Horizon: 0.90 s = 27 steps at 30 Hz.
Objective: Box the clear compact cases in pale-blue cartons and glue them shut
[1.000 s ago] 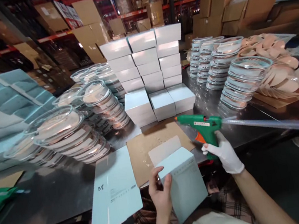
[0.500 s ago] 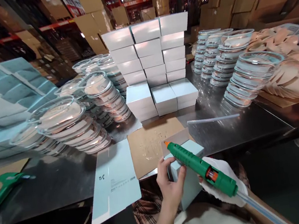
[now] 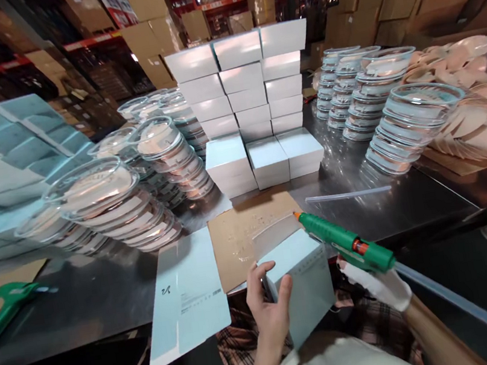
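Pale blue cardboard, a small folded box, sat at the table's near edge, over your lap, your bare left hand curled around its left side. Your gloved right hand was closed on a green plastic glue gun, whose long axis ran up-left, its orange nozzle just above the box's open flap, at its far right corner.
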Each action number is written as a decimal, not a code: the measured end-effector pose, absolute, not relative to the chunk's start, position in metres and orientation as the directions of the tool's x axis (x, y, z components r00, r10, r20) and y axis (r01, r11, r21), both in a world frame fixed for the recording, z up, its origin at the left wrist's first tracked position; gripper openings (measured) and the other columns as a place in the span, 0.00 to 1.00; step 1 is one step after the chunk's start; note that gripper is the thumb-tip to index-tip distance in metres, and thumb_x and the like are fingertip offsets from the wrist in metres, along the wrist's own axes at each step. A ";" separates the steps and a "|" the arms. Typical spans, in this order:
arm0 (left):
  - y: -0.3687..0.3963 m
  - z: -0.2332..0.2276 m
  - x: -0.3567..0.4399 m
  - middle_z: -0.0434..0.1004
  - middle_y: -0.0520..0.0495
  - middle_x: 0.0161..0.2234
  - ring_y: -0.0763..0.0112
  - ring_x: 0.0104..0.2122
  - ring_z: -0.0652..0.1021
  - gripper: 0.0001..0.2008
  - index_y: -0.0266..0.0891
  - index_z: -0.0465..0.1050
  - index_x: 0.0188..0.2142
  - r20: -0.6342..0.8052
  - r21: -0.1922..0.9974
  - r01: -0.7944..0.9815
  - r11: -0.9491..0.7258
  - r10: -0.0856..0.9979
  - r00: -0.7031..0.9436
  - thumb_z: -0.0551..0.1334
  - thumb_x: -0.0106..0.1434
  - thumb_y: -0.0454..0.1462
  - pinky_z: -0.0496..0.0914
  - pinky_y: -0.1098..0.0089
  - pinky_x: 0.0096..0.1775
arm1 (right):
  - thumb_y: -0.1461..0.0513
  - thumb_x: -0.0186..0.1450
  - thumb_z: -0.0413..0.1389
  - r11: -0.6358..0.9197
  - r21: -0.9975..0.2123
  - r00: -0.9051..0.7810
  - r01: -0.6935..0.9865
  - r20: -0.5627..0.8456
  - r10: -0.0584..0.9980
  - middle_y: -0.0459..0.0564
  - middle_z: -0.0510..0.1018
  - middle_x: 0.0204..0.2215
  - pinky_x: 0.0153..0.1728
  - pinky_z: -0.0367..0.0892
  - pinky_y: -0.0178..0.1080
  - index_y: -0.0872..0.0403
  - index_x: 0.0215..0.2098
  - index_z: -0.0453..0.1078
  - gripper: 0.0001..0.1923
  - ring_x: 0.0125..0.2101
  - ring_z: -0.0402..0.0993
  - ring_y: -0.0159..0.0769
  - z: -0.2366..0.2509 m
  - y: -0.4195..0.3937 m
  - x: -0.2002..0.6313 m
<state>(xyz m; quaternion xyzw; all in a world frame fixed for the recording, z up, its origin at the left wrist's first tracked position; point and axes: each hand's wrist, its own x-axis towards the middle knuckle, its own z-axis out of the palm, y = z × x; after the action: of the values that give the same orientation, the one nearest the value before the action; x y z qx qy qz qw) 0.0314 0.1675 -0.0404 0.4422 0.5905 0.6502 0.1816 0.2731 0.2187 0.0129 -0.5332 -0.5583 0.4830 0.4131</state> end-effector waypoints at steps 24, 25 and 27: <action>0.171 -0.019 0.030 0.79 0.41 0.44 0.52 0.50 0.79 0.21 0.42 0.78 0.39 0.256 0.958 0.002 -0.288 0.846 -0.467 0.72 0.59 0.55 0.72 0.62 0.49 | 0.46 0.57 0.71 -0.121 -0.993 -0.535 0.001 -0.103 0.839 0.54 0.85 0.44 0.51 0.74 0.46 0.56 0.51 0.80 0.30 0.45 0.80 0.45 0.044 0.286 0.230; 0.173 -0.019 0.031 0.79 0.41 0.45 0.51 0.51 0.79 0.22 0.42 0.77 0.40 0.233 0.959 -0.035 -0.282 0.850 -0.473 0.73 0.59 0.55 0.72 0.61 0.50 | 0.43 0.59 0.69 -0.081 -0.996 -0.565 -0.029 -0.050 0.823 0.54 0.83 0.45 0.52 0.73 0.46 0.56 0.50 0.79 0.31 0.46 0.80 0.45 0.040 0.288 0.232; 0.177 -0.021 0.030 0.80 0.42 0.46 0.52 0.50 0.81 0.25 0.45 0.71 0.47 0.194 0.943 -0.142 -0.300 0.845 -0.499 0.73 0.59 0.55 0.73 0.59 0.50 | 0.36 0.60 0.65 0.083 -0.992 -0.675 -0.096 0.126 0.727 0.57 0.80 0.51 0.55 0.71 0.49 0.55 0.51 0.79 0.36 0.52 0.77 0.47 0.032 0.291 0.240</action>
<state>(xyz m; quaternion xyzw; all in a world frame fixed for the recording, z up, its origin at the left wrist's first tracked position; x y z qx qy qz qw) 0.0297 0.1772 -0.0206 0.3645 0.4818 0.7193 0.3430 0.2397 0.2906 0.0324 -0.2389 -0.6603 0.6336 0.3248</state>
